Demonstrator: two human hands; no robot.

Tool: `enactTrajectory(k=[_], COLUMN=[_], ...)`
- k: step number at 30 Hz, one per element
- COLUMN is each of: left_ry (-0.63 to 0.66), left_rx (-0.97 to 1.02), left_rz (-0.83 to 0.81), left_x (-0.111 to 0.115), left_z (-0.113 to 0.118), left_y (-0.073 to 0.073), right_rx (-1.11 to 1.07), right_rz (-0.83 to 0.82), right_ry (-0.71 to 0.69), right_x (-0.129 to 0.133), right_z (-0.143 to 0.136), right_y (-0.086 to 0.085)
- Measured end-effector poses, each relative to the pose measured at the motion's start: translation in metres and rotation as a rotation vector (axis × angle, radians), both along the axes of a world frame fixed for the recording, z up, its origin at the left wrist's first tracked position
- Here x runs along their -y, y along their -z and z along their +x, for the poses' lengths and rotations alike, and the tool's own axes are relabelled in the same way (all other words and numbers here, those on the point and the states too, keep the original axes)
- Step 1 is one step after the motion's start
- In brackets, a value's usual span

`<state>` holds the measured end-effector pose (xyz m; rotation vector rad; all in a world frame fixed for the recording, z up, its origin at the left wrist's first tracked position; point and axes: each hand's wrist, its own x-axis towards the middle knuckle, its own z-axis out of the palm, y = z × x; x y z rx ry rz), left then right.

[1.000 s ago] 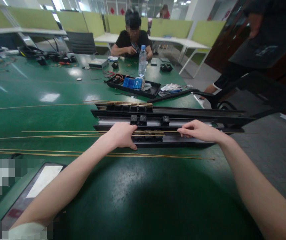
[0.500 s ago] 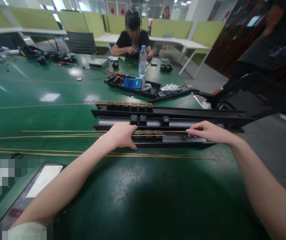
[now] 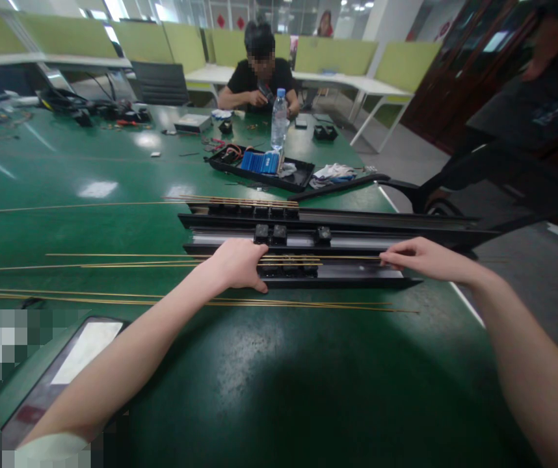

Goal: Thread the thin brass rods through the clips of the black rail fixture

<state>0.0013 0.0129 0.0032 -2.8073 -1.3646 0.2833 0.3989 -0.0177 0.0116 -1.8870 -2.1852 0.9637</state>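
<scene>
My left hand (image 3: 240, 263) reaches across the nearest long black channel (image 3: 357, 283), index finger at its far side and thumb at its near rim. Just right of it, small black blocks (image 3: 291, 268) sit in this channel, with thin brass rods (image 3: 303, 260) running over them; my palm hides whatever lies beneath. Further right, above the same channel, my right hand (image 3: 413, 253) pinches one brass rod (image 3: 350, 257) between thumb and fingertips. That rod extends left past my left hand and faintly right beyond my fingers.
Behind lie another black channel (image 3: 357, 237) with separate blocks (image 3: 324, 235) and one bearing more rods (image 3: 244, 201). Loose rods (image 3: 308, 304) rest nearer me. Beyond are a black tray (image 3: 303, 172), gloves (image 3: 332, 174) and a bottle (image 3: 278, 123). A person (image 3: 259, 71) sits opposite; another stands right.
My right hand has moved to the right, still pinching the rod, whose left end has shifted slightly right. My left hand has stayed in place.
</scene>
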Motion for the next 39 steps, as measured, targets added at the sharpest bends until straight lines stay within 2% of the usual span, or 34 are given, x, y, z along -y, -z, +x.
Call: enactTrajectory(k=[7,13,16,23,26,39], left_ry=[0.010,0.017,0.011,0.014,0.016,0.000], left_rx=[0.001,0.001,0.000,0.008,0.017,0.003], left_rz=[0.007,0.006,0.002,0.012,0.008,-0.024], left_x=[-0.001,-0.001,-0.001,-0.001,-0.001,-0.002], left_z=[-0.001,0.000,0.000,-0.003,-0.005,-0.004], left_y=[0.001,0.000,0.000,0.002,0.001,0.000], right_rx=[-0.003,-0.093,-0.131,-0.218,-0.219,-0.228], right_rz=[-0.008,-0.017,-0.025,-0.044,-0.028,-0.046], right_ry=[0.038,-0.001,-0.063,-0.303,-0.343,-0.285], right_x=[0.005,-0.006,-0.016,-0.032,-0.035,-0.038], right_z=[-0.003,-0.023,-0.045,-0.119,-0.137,-0.140], right_y=[-0.005,-0.008,-0.005,0.001,0.002,0.007])
